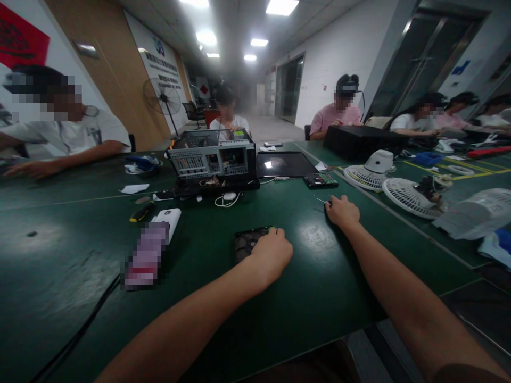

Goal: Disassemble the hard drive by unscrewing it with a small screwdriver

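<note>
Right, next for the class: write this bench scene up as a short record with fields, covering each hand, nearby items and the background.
Surface: green tabletop
Left hand: on the right side of a dark, flat part; grip partly hidden
Right hand: holding a thin-shafted tool
Beyond the hands: opened computer case; flat unit with green board
Left side: yellow-and-black screwdriver
Right side: white fan parts
Background: other people seated at tables

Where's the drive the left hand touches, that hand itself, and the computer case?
Drive (243, 246): head view, its uncovered left part.
Left hand (274, 254): head view, its back.
Computer case (196, 166): head view, its slotted side.
</note>
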Available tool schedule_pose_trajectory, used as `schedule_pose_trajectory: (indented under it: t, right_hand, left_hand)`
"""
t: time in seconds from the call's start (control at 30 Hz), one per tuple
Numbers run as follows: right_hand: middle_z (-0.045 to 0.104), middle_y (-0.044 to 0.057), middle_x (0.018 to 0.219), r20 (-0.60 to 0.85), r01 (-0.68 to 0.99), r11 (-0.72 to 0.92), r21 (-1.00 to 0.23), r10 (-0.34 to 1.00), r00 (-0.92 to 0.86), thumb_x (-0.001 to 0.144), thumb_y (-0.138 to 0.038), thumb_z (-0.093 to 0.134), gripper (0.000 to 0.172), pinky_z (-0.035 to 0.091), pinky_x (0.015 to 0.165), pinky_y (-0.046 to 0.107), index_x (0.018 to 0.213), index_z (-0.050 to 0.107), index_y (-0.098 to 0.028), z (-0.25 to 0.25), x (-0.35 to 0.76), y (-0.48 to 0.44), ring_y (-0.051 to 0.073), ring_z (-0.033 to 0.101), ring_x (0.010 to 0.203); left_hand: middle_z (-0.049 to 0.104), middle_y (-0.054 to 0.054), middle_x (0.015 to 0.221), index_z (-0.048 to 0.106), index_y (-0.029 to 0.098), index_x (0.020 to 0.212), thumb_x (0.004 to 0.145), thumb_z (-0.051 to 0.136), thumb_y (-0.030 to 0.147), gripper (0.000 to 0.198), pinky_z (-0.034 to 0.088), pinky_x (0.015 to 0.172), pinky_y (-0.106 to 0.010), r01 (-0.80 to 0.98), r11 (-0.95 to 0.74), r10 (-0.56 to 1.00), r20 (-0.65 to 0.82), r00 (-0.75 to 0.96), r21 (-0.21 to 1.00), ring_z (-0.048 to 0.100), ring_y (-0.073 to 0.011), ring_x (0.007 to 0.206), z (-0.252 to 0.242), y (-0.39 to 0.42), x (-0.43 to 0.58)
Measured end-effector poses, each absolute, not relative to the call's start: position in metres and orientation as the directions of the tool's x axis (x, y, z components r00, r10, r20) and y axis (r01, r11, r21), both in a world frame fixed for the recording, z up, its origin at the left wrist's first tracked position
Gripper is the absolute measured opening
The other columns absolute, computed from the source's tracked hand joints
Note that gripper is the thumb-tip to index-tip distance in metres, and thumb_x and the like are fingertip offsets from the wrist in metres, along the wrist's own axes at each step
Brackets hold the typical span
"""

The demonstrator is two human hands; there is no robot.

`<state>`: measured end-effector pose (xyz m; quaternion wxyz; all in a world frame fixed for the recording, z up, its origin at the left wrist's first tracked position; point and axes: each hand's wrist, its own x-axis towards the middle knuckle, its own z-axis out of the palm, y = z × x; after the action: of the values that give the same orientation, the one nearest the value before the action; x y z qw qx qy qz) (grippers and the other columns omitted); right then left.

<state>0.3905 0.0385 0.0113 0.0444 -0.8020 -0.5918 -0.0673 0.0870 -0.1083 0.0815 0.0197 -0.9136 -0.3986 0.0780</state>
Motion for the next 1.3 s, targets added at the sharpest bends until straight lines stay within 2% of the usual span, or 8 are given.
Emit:
schedule_pose_trajectory:
  t: [0.13,0.27,0.47,0.63,0.8,0.93,1.07,1.3]
  right_hand:
    - [0.062,0.024,0.129,0.021,0.963,-0.271,0.013,0.962,0.271,0.100,-0.057,0.037,0.062,0.052,0.092,0.051,0.150,0.049,-0.022,0.022,0.401,0.061,0.039,0.066,0.114]
    - [0.066,0.020,0.131,-0.078,0.968,-0.251,0.003,0.965,0.250,0.098,-0.052,0.045,0.053,0.052,0.094,0.048,0.139,0.061,-0.023,0.030,0.406,0.078,0.036,0.067,0.115]
    - [0.068,0.020,0.124,0.069,0.963,-0.268,0.032,0.962,0.265,0.102,-0.050,0.034,0.051,0.052,0.090,0.047,0.127,0.069,-0.022,0.012,0.394,0.060,0.035,0.068,0.111]
    - [0.063,0.020,0.125,0.172,0.985,-0.150,0.080,0.976,0.135,0.102,-0.045,0.037,0.048,0.054,0.082,0.043,0.120,0.074,-0.021,0.008,0.384,0.053,0.033,0.070,0.101]
    - [0.060,0.017,0.129,0.166,0.989,-0.028,0.144,0.986,0.003,0.098,-0.024,0.045,0.034,0.052,0.086,0.035,0.117,0.073,-0.019,0.009,0.371,0.059,0.028,0.065,0.109]
    - [0.055,0.018,0.139,0.166,0.988,-0.010,0.157,0.986,-0.017,0.098,-0.018,0.044,0.038,0.052,0.091,0.035,0.129,0.066,-0.017,0.009,0.368,0.063,0.029,0.060,0.117]
    - [0.048,0.019,0.149,0.118,0.981,0.069,0.179,0.989,-0.091,0.094,-0.014,0.049,0.052,0.052,0.094,0.038,0.146,0.051,-0.018,0.014,0.368,0.075,0.030,0.055,0.125]
    - [0.061,0.021,0.130,0.017,0.963,0.162,0.214,0.985,-0.169,0.088,-0.012,0.059,0.031,0.047,0.102,0.044,0.117,0.072,-0.013,0.022,0.362,0.092,0.034,0.054,0.125]
  left_hand:
    - [0.062,-0.025,0.128,0.075,0.006,0.112,0.085,0.059,0.000,0.032,0.057,0.086,-0.039,0.728,-0.674,0.739,-0.120,0.663,-0.128,0.061,-0.0323,0.114,0.081,-0.110,0.090]
    - [0.062,-0.026,0.127,0.075,0.006,0.110,0.085,0.060,0.000,0.030,0.057,0.085,-0.039,0.732,-0.672,0.741,-0.106,0.663,-0.115,0.061,-0.0325,0.114,0.083,-0.112,0.088]
    - [0.063,-0.026,0.123,0.074,0.006,0.108,0.084,0.060,-0.002,0.029,0.056,0.083,-0.038,0.716,-0.691,0.723,-0.108,0.682,-0.102,0.062,-0.0322,0.111,0.082,-0.109,0.087]
    - [0.062,-0.025,0.123,0.074,0.006,0.106,0.085,0.061,0.000,0.025,0.057,0.081,-0.038,0.702,-0.708,0.706,-0.078,0.704,-0.078,0.061,-0.0321,0.111,0.078,-0.102,0.085]
    - [0.062,-0.023,0.124,0.073,0.007,0.106,0.085,0.063,0.002,0.024,0.057,0.082,-0.038,0.697,-0.714,0.700,-0.068,0.711,-0.064,0.061,-0.0309,0.110,0.077,-0.098,0.084]
    - [0.061,-0.024,0.125,0.072,0.007,0.107,0.084,0.063,0.002,0.025,0.056,0.081,-0.038,0.692,-0.719,0.695,-0.076,0.715,-0.073,0.061,-0.0313,0.110,0.074,-0.096,0.083]
    - [0.062,-0.024,0.125,0.072,0.006,0.110,0.086,0.059,0.001,0.028,0.056,0.081,-0.038,0.688,-0.722,0.691,-0.078,0.718,-0.070,0.061,-0.0309,0.110,0.073,-0.095,0.083]
    - [0.061,-0.024,0.128,0.072,0.005,0.113,0.086,0.059,0.002,0.030,0.057,0.082,-0.037,0.688,-0.722,0.692,-0.079,0.718,-0.071,0.061,-0.0302,0.110,0.077,-0.096,0.082]
